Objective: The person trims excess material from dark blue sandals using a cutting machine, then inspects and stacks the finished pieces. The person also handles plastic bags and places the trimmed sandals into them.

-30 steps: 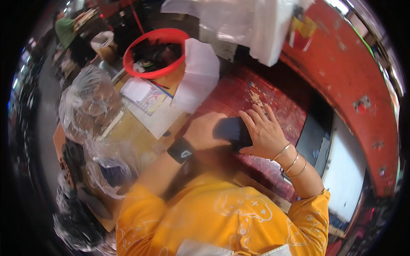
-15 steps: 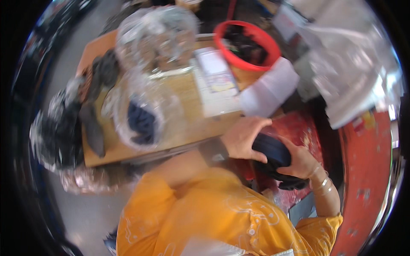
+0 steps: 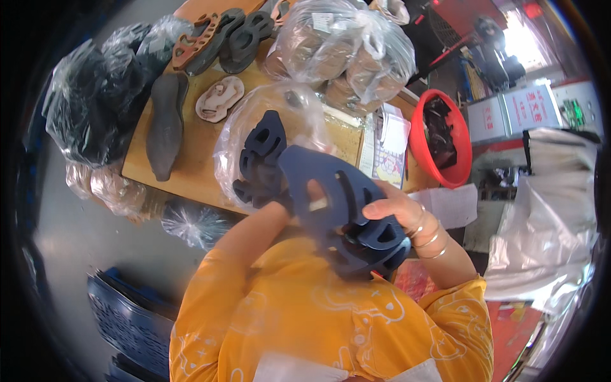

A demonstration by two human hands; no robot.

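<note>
A bundle of navy cut-out shoe uppers [image 3: 321, 169] is held up in front of my chest, its lower end blurred. My right hand [image 3: 398, 207] grips its right side, thumb on top. Most of my left hand [image 3: 314, 190] is hidden behind the uppers; a bit of finger shows through a cut-out, and the hand appears to hold them from behind. Just beyond, an open clear plastic bag [image 3: 227, 149] on the table contains more navy uppers [image 3: 266, 137]. Left of it lie a dark grey shoe sole [image 3: 167, 127] and a pale oval piece [image 3: 219, 100].
Dark grey sandals [image 3: 245, 41] and a brown strappy piece [image 3: 197, 43] lie at the wooden table's [image 3: 191, 188] far left. Behind stands a stuffed clear bag [image 3: 331, 54]. A red basin [image 3: 468, 149] with dark scraps is right. Black bags [image 3: 95, 108] crowd the left edge.
My hands have moved left and up from the red surface, lifting the navy uppers, which now spread out before the table. The view has swung to the right.
</note>
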